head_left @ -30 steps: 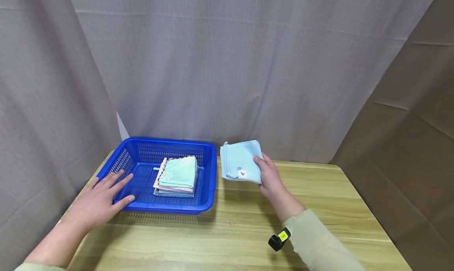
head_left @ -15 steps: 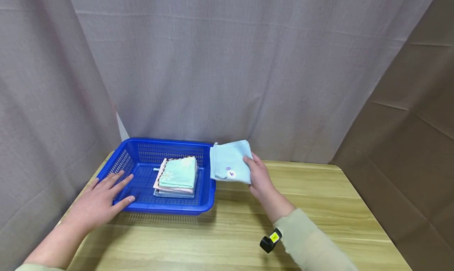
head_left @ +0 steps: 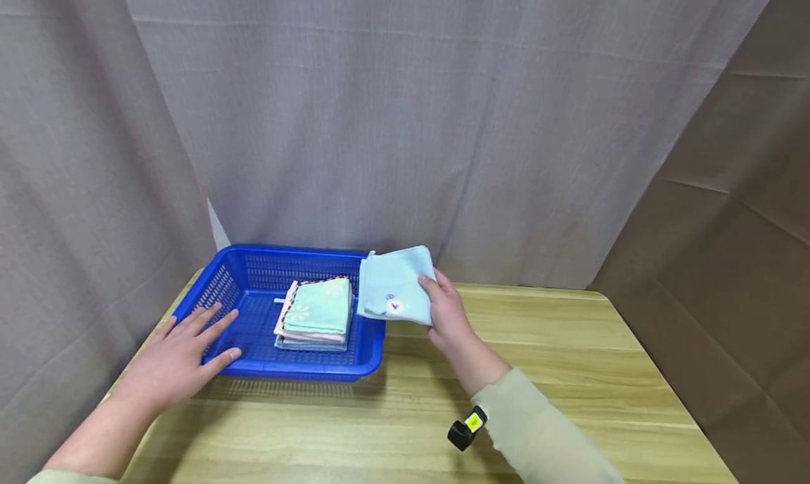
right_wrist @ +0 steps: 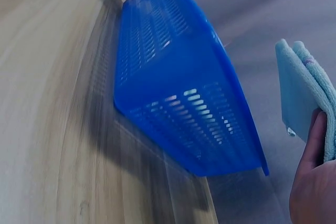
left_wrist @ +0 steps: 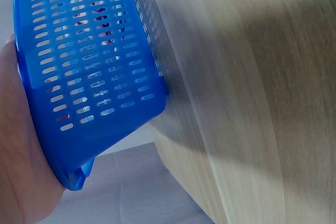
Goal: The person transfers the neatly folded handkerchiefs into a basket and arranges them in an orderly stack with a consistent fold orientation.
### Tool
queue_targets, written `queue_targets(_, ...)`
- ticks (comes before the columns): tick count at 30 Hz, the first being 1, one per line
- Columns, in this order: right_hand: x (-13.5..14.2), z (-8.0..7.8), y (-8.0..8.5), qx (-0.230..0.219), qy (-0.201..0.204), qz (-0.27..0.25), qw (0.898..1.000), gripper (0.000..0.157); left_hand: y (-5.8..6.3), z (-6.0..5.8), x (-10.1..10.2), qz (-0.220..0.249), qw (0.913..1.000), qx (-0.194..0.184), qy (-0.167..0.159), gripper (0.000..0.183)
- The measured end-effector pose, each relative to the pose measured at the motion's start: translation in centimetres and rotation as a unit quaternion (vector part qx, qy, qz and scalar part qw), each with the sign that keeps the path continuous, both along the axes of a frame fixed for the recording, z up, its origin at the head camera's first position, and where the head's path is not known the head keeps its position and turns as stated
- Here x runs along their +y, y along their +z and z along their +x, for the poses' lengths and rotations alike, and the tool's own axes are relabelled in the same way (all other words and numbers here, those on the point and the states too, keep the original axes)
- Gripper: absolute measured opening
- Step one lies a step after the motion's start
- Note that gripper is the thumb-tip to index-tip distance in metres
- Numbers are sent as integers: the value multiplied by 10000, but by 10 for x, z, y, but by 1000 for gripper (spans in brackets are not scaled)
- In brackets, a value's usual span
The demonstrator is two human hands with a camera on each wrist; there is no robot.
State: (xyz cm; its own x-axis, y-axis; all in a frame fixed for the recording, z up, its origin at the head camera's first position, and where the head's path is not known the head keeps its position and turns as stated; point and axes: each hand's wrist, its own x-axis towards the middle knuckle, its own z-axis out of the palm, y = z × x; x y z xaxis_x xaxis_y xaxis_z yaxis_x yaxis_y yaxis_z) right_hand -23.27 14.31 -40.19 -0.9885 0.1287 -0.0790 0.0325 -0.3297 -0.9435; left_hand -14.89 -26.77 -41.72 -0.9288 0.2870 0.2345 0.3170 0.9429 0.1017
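Observation:
My right hand [head_left: 449, 311] pinches a folded light blue towel [head_left: 399, 280] by its right edge, thumb on top and fingers beneath. The towel hovers over the right rim of a blue plastic basket [head_left: 304, 368]; in the right wrist view the folded towel [right_wrist: 302, 85] shows its thick edge, apart from the basket wall. Inside the basket lies a stack of folded towels [head_left: 316, 308], mint green with flowers on top, pink and blue-grey below. My left hand [head_left: 177, 357] rests with spread fingers on the basket's left front rim. The left wrist view shows that hand [left_wrist: 23, 156] against the basket rim.
The basket stands on a wooden table [head_left: 538, 343] at its left back part. A grey curtain [head_left: 405, 118] hangs behind the table, and a brown cloth [head_left: 728, 259] covers the right side. A black wrist camera [head_left: 467, 428] sits on the right sleeve.
My right hand has carried the light blue towel leftward, from beside the basket to above its right rim. The left hand, basket and stack have stayed in place.

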Motion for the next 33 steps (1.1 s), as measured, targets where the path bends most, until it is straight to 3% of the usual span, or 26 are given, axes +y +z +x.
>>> queue_targets(17, -36, 1, 11, -62, 110, 155, 9998, 48, -1, -1, 1, 1, 10000, -6, 4, 72)
queue_targets(33, -74, 1, 13, 150, 272, 364, 9989, 46, -1, -2, 2, 72, 10000, 44, -23, 71)
